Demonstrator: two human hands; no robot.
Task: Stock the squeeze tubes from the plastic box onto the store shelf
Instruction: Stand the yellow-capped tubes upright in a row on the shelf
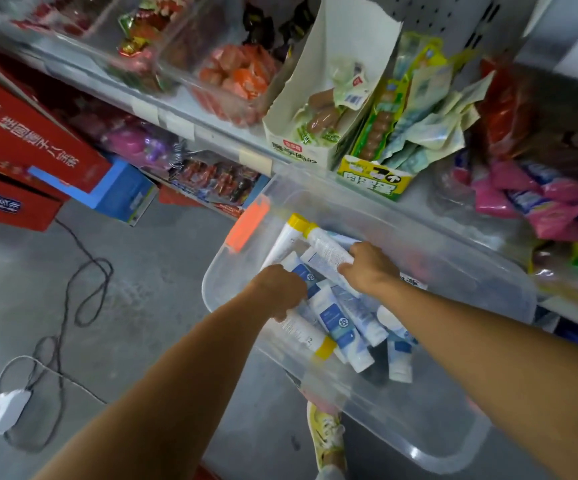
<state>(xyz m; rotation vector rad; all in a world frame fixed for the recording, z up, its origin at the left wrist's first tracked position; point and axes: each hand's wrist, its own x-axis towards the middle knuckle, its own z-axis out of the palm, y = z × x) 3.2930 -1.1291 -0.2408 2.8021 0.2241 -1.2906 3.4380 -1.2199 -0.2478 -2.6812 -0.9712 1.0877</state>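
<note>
A clear plastic box (453, 420) with an orange latch sits in front of the store shelf (211, 133). Several white squeeze tubes lie piled inside it, some with blue labels (336, 323) and some with yellow caps (296, 221). Both my hands reach down into the box. My left hand (278, 289) is closed around a blue-labelled tube at the pile's left side. My right hand (367, 268) grips a white yellow-capped tube (329, 251), which points up and left.
The shelf holds snack packets, sausage display boxes (318, 109) and pink packs (540, 202). Red cartons (27, 147) and a blue box stand at the left. A black cable with a white plug (8, 410) lies on the grey floor. A yellow shoe (327, 434) shows below the box.
</note>
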